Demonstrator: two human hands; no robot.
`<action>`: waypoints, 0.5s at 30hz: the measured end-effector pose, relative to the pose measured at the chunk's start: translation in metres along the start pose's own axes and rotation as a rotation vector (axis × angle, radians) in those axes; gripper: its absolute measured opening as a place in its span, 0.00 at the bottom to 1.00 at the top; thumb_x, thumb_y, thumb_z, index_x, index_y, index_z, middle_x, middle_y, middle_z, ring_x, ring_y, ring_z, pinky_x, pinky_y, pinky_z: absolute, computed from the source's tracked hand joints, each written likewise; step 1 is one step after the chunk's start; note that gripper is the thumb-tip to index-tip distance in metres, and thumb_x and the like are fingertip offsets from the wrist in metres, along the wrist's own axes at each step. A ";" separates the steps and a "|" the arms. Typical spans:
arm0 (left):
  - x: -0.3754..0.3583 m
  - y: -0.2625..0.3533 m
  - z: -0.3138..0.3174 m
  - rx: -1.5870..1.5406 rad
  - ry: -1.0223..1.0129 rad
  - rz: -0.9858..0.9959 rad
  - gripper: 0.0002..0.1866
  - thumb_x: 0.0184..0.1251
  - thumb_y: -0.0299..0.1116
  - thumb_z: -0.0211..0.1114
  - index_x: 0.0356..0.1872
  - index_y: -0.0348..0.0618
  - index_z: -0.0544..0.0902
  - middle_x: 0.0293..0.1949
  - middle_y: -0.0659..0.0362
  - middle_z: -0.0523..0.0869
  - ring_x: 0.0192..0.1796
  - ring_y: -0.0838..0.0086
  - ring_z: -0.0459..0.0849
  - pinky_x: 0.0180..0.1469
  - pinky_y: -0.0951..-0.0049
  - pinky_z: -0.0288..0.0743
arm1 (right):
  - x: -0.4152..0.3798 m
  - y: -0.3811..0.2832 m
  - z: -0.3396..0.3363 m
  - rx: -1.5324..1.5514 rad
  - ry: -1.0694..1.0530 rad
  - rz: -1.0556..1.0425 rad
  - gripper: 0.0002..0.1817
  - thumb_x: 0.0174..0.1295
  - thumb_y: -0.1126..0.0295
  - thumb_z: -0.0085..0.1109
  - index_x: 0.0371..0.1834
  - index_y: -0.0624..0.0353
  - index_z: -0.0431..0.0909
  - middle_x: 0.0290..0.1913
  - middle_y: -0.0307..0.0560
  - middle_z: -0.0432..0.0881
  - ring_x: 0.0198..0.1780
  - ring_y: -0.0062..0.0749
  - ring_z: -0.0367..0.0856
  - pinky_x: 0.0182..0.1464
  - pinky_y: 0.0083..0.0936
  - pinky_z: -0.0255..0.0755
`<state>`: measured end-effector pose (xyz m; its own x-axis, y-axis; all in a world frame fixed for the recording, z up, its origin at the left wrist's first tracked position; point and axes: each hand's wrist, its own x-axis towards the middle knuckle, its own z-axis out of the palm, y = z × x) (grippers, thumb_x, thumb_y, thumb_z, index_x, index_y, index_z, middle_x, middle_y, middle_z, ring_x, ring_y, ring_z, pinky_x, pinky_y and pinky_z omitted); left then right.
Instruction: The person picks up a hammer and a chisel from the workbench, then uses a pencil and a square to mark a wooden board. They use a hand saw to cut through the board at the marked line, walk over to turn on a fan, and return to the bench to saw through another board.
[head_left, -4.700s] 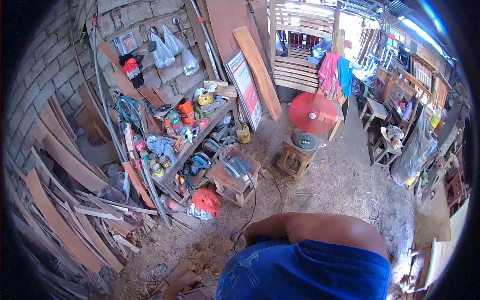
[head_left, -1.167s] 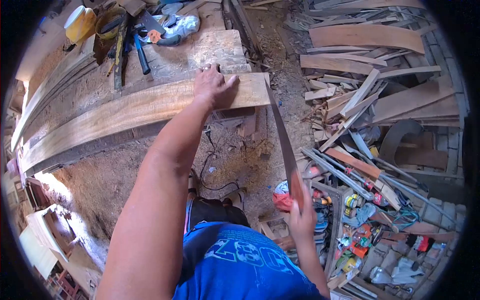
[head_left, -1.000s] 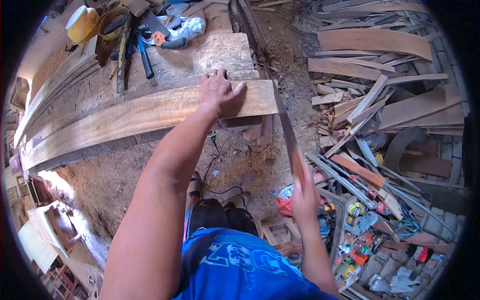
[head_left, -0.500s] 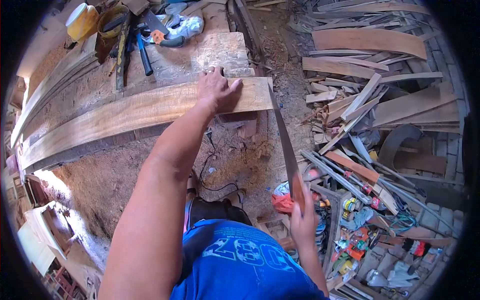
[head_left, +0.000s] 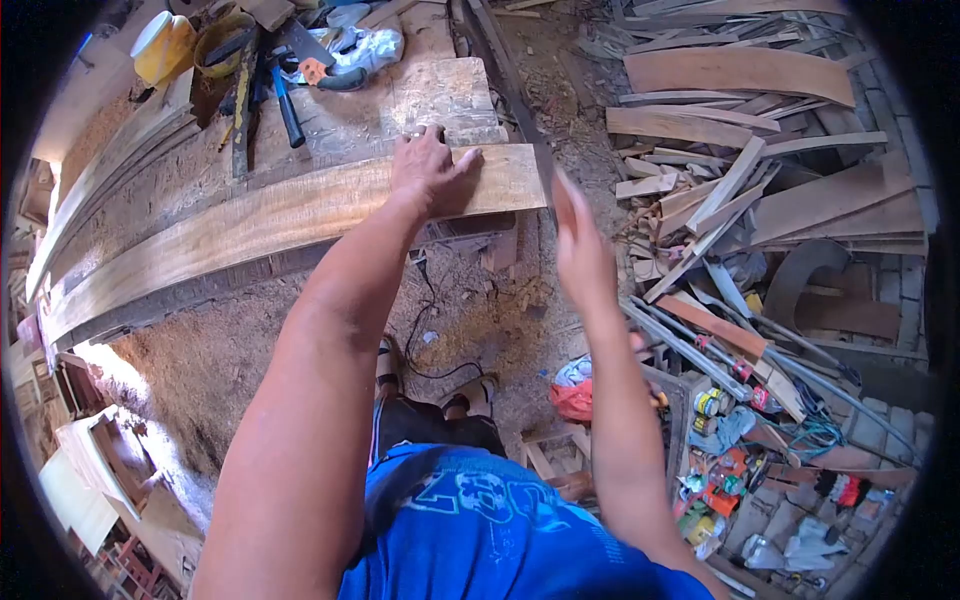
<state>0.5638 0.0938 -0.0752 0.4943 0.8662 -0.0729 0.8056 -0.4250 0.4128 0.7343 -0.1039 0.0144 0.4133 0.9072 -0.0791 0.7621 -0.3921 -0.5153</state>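
My left hand [head_left: 428, 170] presses flat on a long curved wooden plank [head_left: 250, 222], close to its right end, and holds it down on the workbench [head_left: 330, 125]. My right hand [head_left: 580, 250] grips the handle of a handsaw [head_left: 543, 178]. The saw's dark blade runs forward from the hand along the plank's right end, at its edge. The handle is mostly hidden inside my fist. My blue shirt fills the bottom of the view.
On the bench behind the plank lie a blue-handled hammer [head_left: 285, 100], a second saw [head_left: 315, 62] and a yellow container [head_left: 160, 45]. Wood offcuts [head_left: 750, 150] pile up at the right. A shelf of cans and tools [head_left: 730, 430] stands lower right. A cable [head_left: 430, 335] crosses the sawdust floor.
My right hand has pushed the saw forward, from low beside my hip up to the plank's end. The left hand stays on the plank. Earlier the view faced the shop floor.
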 end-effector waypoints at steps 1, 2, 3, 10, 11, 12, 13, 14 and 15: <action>-0.002 0.001 0.001 -0.008 -0.009 0.002 0.39 0.74 0.65 0.51 0.40 0.31 0.91 0.61 0.45 0.81 0.66 0.56 0.75 0.69 0.59 0.61 | -0.051 0.008 -0.008 0.087 0.046 -0.035 0.35 0.74 0.72 0.48 0.82 0.28 0.57 0.61 0.67 0.82 0.60 0.66 0.81 0.56 0.52 0.77; -0.002 -0.001 0.002 -0.008 -0.002 0.009 0.39 0.74 0.65 0.51 0.40 0.31 0.91 0.61 0.45 0.80 0.66 0.56 0.75 0.69 0.59 0.60 | -0.099 0.009 -0.022 0.119 0.068 -0.107 0.34 0.74 0.75 0.49 0.82 0.38 0.59 0.68 0.64 0.78 0.64 0.62 0.81 0.60 0.47 0.77; 0.002 -0.003 0.004 -0.006 0.009 0.014 0.39 0.74 0.65 0.51 0.40 0.31 0.91 0.60 0.45 0.80 0.65 0.56 0.75 0.69 0.59 0.60 | -0.145 0.005 -0.041 0.070 0.031 -0.056 0.32 0.73 0.78 0.49 0.81 0.51 0.61 0.71 0.60 0.77 0.68 0.56 0.80 0.65 0.43 0.74; 0.003 0.000 0.001 0.025 0.030 0.022 0.36 0.75 0.61 0.52 0.43 0.31 0.90 0.60 0.43 0.79 0.65 0.56 0.74 0.69 0.59 0.58 | -0.066 0.019 0.001 0.109 0.074 -0.054 0.32 0.72 0.79 0.47 0.80 0.53 0.63 0.73 0.58 0.75 0.71 0.55 0.77 0.69 0.42 0.72; 0.003 -0.003 0.011 0.021 0.029 0.023 0.36 0.75 0.61 0.52 0.43 0.31 0.90 0.60 0.43 0.79 0.65 0.56 0.74 0.69 0.59 0.58 | -0.018 0.019 0.024 0.139 0.162 -0.149 0.34 0.72 0.78 0.47 0.82 0.43 0.61 0.70 0.59 0.77 0.66 0.60 0.80 0.65 0.44 0.75; 0.008 -0.011 0.019 0.043 0.121 0.060 0.38 0.75 0.65 0.50 0.42 0.35 0.91 0.57 0.46 0.81 0.62 0.58 0.77 0.66 0.59 0.60 | 0.026 0.018 0.037 0.131 0.153 -0.108 0.35 0.72 0.74 0.49 0.82 0.33 0.59 0.61 0.62 0.83 0.59 0.65 0.83 0.58 0.47 0.77; 0.007 -0.014 0.026 0.060 0.199 0.090 0.39 0.75 0.68 0.47 0.41 0.40 0.92 0.54 0.49 0.82 0.58 0.60 0.80 0.62 0.58 0.62 | 0.063 0.007 0.038 0.096 0.120 -0.074 0.34 0.72 0.71 0.50 0.80 0.30 0.60 0.52 0.65 0.86 0.53 0.67 0.85 0.53 0.52 0.78; -0.001 -0.008 0.025 0.059 0.184 0.100 0.39 0.75 0.68 0.47 0.41 0.40 0.92 0.54 0.49 0.82 0.58 0.60 0.80 0.62 0.58 0.62 | 0.089 0.006 0.040 0.057 0.101 -0.088 0.34 0.72 0.70 0.51 0.80 0.30 0.61 0.51 0.66 0.86 0.53 0.67 0.85 0.51 0.53 0.78; -0.004 -0.001 0.014 0.096 0.145 0.076 0.40 0.74 0.69 0.48 0.41 0.39 0.92 0.55 0.48 0.82 0.59 0.60 0.80 0.62 0.58 0.63 | 0.101 0.005 0.039 0.019 0.093 -0.110 0.34 0.72 0.70 0.51 0.80 0.29 0.61 0.50 0.67 0.86 0.52 0.67 0.85 0.49 0.55 0.78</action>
<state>0.5656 0.0866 -0.0878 0.5080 0.8567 0.0898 0.7987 -0.5075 0.3233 0.7607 -0.0083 -0.0298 0.3730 0.9260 0.0579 0.7959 -0.2872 -0.5329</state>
